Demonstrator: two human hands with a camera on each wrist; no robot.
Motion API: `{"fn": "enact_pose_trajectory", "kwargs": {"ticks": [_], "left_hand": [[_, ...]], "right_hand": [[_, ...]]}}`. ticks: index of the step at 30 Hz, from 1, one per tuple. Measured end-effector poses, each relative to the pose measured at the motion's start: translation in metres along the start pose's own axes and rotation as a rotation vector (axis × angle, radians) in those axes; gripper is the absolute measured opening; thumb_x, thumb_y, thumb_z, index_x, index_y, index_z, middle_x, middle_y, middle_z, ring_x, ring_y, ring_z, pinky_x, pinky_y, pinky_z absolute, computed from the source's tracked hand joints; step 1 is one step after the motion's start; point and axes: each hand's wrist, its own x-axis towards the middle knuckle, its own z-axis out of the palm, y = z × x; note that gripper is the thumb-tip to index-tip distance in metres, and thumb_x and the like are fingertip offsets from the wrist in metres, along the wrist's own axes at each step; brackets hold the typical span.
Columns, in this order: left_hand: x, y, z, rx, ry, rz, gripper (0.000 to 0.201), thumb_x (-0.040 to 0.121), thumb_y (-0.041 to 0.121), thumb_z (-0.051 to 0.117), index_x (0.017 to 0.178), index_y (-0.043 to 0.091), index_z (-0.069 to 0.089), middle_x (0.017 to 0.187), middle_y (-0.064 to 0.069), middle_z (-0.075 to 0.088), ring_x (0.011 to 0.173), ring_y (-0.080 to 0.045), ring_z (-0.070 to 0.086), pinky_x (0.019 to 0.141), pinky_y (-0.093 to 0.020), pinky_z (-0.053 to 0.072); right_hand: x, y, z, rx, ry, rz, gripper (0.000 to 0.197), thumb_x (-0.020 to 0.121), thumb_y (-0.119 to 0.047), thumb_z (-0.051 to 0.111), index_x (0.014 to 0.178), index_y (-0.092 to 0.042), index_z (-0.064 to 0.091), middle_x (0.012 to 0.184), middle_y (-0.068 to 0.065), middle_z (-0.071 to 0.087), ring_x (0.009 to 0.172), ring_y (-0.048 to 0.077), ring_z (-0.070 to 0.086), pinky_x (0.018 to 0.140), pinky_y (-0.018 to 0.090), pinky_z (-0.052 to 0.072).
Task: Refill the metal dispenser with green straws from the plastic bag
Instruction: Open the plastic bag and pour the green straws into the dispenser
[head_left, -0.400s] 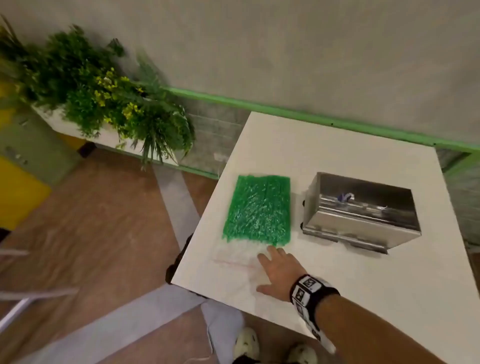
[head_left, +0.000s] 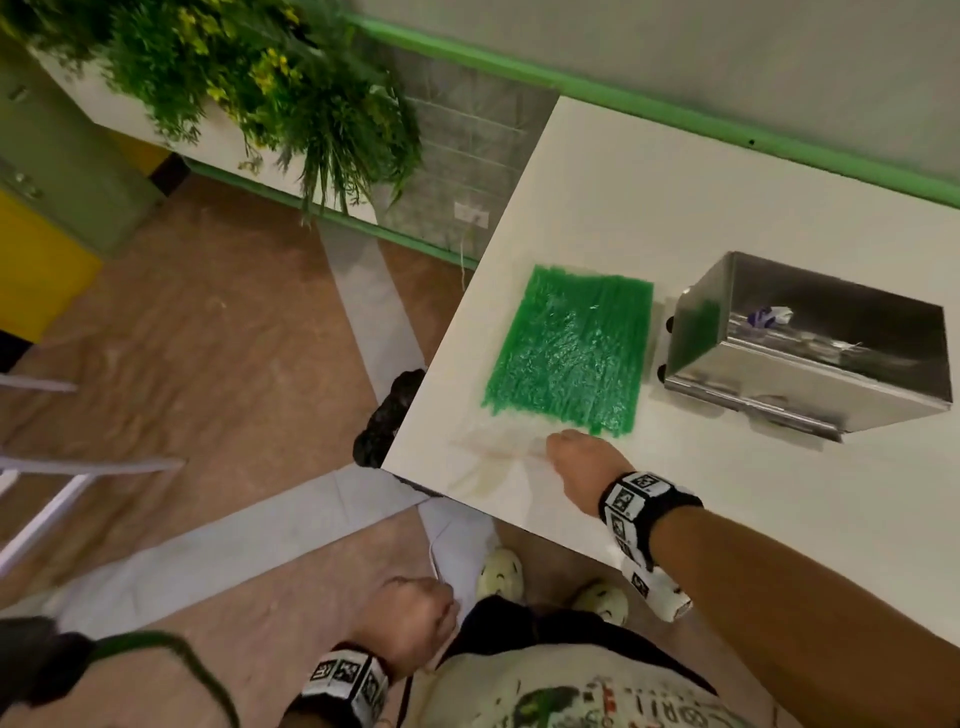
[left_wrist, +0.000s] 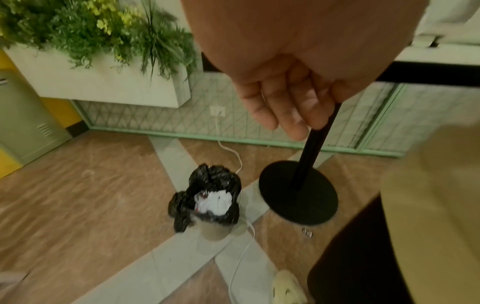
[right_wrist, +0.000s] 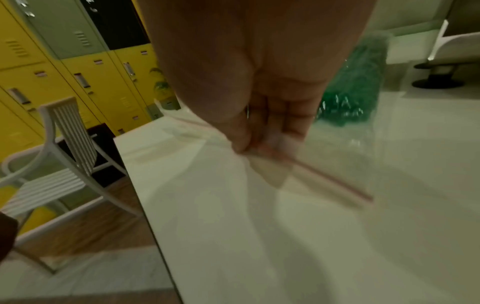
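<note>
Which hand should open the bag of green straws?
Probably the right hand: it already pinches the plastic bag near the green straws. The left hand hangs below the table.

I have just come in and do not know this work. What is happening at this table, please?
A person is starting to refill a metal dispenser with green straws. The straws lie in a clear plastic bag on the white table, beside the dispenser. The right hand pinches the bag's empty near end. The left hand hangs below the table edge, loosely curled, holding nothing.
</note>
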Motion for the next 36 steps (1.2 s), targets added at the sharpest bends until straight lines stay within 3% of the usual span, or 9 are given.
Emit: {"fn": "enact_pose_trajectory", "kwargs": {"ticks": [4, 7, 10, 13, 16, 20, 24, 31, 36], "left_hand": [[0.014, 0.016, -0.045, -0.110, 0.285, 0.061, 0.032, 0.095, 0.037, 0.050, 0.066, 0.025, 0.056, 0.061, 0.007, 0.061, 0.052, -0.014, 0.056, 0.050, -0.028, 0.046], [0.041, 0.036, -0.096, -0.229, 0.501, 0.088, 0.029, 0.097, 0.034, 0.052, 0.072, 0.021, 0.062, 0.067, 0.006, 0.060, 0.056, -0.013, 0.055, 0.054, -0.027, 0.041], [0.072, 0.056, -0.143, -0.410, 0.642, 0.072, 0.027, 0.100, 0.032, 0.056, 0.079, 0.017, 0.064, 0.076, 0.004, 0.060, 0.069, -0.013, 0.053, 0.065, -0.025, 0.040], [0.096, 0.082, -0.190, -0.541, 0.711, 0.054, 0.030, 0.102, 0.034, 0.055, 0.077, 0.018, 0.061, 0.078, 0.005, 0.057, 0.073, -0.015, 0.054, 0.067, -0.029, 0.045], [0.108, 0.114, -0.228, -0.695, 0.798, 0.095, 0.023, 0.102, 0.028, 0.059, 0.079, 0.024, 0.056, 0.081, 0.008, 0.058, 0.076, -0.006, 0.056, 0.063, -0.013, 0.040], [0.110, 0.163, -0.263, -0.942, 0.875, 0.187, 0.016, 0.100, 0.028, 0.064, 0.089, 0.017, 0.058, 0.082, 0.010, 0.063, 0.078, -0.006, 0.062, 0.063, -0.015, 0.045], [0.112, 0.203, -0.268, -0.979, 0.909, 0.296, 0.012, 0.095, 0.021, 0.068, 0.092, 0.012, 0.060, 0.087, 0.002, 0.067, 0.084, -0.015, 0.066, 0.073, -0.029, 0.055], [0.124, 0.237, -0.234, -0.796, 0.680, 0.218, 0.025, 0.082, 0.018, 0.078, 0.073, 0.013, 0.056, 0.077, 0.001, 0.061, 0.073, -0.017, 0.061, 0.072, -0.041, 0.056], [0.125, 0.262, -0.253, -0.881, 0.664, 0.185, 0.025, 0.086, 0.013, 0.076, 0.075, 0.008, 0.054, 0.066, 0.013, 0.056, 0.061, -0.005, 0.051, 0.063, -0.022, 0.046]], "right_hand": [[0.001, -0.005, -0.019, 0.542, -0.071, 0.067, 0.016, 0.095, -0.015, 0.058, 0.085, -0.009, 0.069, 0.079, 0.002, 0.069, 0.075, 0.017, 0.065, 0.073, 0.033, 0.054], [-0.011, -0.011, -0.053, 1.007, -0.068, 0.104, 0.016, 0.094, -0.006, 0.060, 0.081, -0.006, 0.070, 0.069, 0.003, 0.069, 0.059, 0.016, 0.062, 0.056, 0.028, 0.050], [-0.030, -0.014, -0.092, 1.211, -0.025, 0.036, 0.011, 0.094, -0.005, 0.063, 0.093, 0.004, 0.069, 0.076, 0.011, 0.070, 0.060, 0.021, 0.062, 0.055, 0.026, 0.048], [-0.051, -0.007, -0.128, 1.354, 0.026, -0.018, 0.007, 0.091, -0.002, 0.065, 0.094, -0.001, 0.071, 0.084, 0.018, 0.068, 0.066, 0.025, 0.065, 0.071, 0.038, 0.051], [-0.074, 0.005, -0.162, 1.459, 0.046, -0.085, 0.011, 0.093, 0.002, 0.059, 0.091, -0.003, 0.070, 0.086, 0.017, 0.070, 0.075, 0.028, 0.067, 0.079, 0.040, 0.054], [-0.107, 0.029, -0.202, 1.550, 0.138, -0.163, 0.015, 0.093, 0.004, 0.055, 0.085, -0.006, 0.063, 0.081, 0.012, 0.065, 0.073, 0.024, 0.063, 0.071, 0.032, 0.055], [-0.132, 0.055, -0.208, 1.674, 0.203, -0.204, 0.017, 0.094, -0.007, 0.059, 0.077, -0.010, 0.059, 0.073, 0.011, 0.046, 0.064, 0.019, 0.052, 0.063, 0.028, 0.053], [-0.153, 0.090, -0.179, 1.527, 0.102, -0.048, 0.018, 0.098, -0.024, 0.055, 0.091, -0.009, 0.060, 0.084, 0.017, 0.052, 0.066, 0.025, 0.064, 0.065, 0.034, 0.054], [-0.173, 0.112, -0.193, 1.510, 0.130, -0.154, 0.013, 0.099, -0.012, 0.054, 0.087, -0.009, 0.058, 0.087, 0.018, 0.057, 0.069, 0.026, 0.060, 0.064, 0.034, 0.054]]}}
